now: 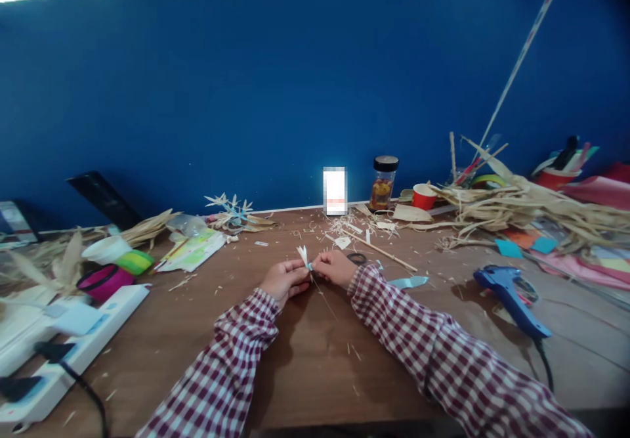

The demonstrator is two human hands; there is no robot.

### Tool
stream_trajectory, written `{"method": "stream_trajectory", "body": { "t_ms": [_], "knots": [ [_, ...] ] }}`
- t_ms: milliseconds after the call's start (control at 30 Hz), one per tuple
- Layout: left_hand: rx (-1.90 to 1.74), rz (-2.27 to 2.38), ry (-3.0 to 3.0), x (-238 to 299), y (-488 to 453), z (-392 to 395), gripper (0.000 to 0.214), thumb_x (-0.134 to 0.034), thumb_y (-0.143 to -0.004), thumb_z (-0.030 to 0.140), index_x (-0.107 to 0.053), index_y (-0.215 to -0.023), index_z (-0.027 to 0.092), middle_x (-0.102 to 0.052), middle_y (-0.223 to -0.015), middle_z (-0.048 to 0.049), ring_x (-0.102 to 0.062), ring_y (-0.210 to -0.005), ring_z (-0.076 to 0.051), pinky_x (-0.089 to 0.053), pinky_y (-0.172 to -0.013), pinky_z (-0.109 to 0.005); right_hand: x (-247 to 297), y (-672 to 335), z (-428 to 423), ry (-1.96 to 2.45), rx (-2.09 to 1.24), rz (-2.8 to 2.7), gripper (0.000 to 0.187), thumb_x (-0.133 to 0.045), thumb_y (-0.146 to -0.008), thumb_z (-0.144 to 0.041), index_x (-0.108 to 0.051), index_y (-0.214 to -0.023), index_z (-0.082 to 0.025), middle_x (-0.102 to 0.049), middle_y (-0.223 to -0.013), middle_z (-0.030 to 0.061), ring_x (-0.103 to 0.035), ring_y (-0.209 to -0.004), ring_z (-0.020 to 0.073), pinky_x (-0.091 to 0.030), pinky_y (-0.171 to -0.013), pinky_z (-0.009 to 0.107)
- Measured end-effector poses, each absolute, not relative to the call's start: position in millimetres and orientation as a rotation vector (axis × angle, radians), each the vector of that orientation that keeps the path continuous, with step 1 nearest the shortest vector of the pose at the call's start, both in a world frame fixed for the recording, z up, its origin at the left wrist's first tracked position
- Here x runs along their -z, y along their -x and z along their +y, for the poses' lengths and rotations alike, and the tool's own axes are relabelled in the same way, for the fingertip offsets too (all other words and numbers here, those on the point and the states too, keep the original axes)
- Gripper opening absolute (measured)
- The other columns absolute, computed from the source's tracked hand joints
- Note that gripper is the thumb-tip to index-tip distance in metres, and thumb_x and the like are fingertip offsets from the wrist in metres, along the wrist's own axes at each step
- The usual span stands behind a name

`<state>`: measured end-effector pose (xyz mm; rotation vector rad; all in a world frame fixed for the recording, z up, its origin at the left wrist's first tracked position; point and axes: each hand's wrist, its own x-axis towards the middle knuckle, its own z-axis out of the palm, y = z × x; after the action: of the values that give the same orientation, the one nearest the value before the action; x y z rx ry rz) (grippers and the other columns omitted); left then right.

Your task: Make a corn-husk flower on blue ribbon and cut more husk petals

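Head view, only one available.

Both hands meet at mid-surface (305, 385), brown wood littered with straw shavings. Left hand (284, 279): grip pinched closed, fingertips on the base of a small straw flower (303, 255). Right hand (335, 267): grip also pinched tight, on the same piece from the other side, at a bit of light blue wrap just under the petals. Pale petals fan up between the two hands, and a thin stalk (325, 299) trails down toward the person. The flower is held just above the surface; can't tell if the stalk tip touches it. Both arms are in red-and-white checked sleeves.

Near the right hand:
- black ring (357, 259), just beyond the knuckles
- light blue paper strip (409, 282), flat, beside the wrist
- long wooden stick (386, 254), lying diagonal

Further right: blue glue gun (509, 290) on its side, cord running off toward the near edge. Behind it, a big heap of dried straw (516, 209).

At the blue wall: jar (384, 183) with a black lid, upright, red cup (424, 196) next to it.

Left side: white power strip (93, 333) with black plugs in, pink tape roll (103, 280), green tape roll (134, 262), finished straw stars (231, 207) near the wall.
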<state>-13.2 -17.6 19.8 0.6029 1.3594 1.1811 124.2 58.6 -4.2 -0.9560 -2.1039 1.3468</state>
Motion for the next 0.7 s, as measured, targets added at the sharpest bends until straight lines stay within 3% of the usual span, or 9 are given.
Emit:
{"method": "stream_trajectory", "body": {
  "t_ms": [267, 433, 700],
  "knots": [
    [-1.157, 1.43, -0.666, -28, 16, -12, 0.02, -0.07, -0.06, 0.005, -0.063, -0.078, 0.009, -0.066, -0.066, -0.005, -0.06, -0.055, -0.01, -0.051, -0.059, -0.022, -6, -130, 55, 0.959, -1.212, -2.167, 0.031, -0.048, -0.08, -0.036, -0.058, -0.061, -0.013, -0.051, -0.049, -0.0028, -0.044, -0.045, 0.0071, -0.033, -0.046, 0.018],
    [-1.078, 1.477, -0.747, -39, 29, -6, 0.012, -0.065, -0.061, 0.001, -0.064, -0.069, 0.01, -0.059, -0.051, -0.0005, -0.055, -0.047, -0.009, -0.051, -0.055, -0.022, -14, -141, 62, 1.001, -1.105, -2.195, 0.038, -0.036, -0.086, -0.033, -0.059, -0.063, -0.014, -0.046, -0.047, -0.0036, -0.041, -0.045, 0.0077, -0.03, -0.048, 0.02],
    [-1.022, 1.604, -0.806, -60, 89, -2, 0.016, -0.071, -0.053, 0.003, -0.064, -0.064, 0.014, -0.063, -0.058, -0.0003, -0.056, -0.051, -0.01, -0.05, -0.058, -0.023, -40, -192, 89, 0.992, -1.022, -2.374, 0.032, -0.049, -0.076, -0.042, -0.058, -0.061, -0.015, -0.045, -0.048, -0.0048, -0.039, -0.046, 0.0086, -0.029, -0.048, 0.021]
  ]
}}
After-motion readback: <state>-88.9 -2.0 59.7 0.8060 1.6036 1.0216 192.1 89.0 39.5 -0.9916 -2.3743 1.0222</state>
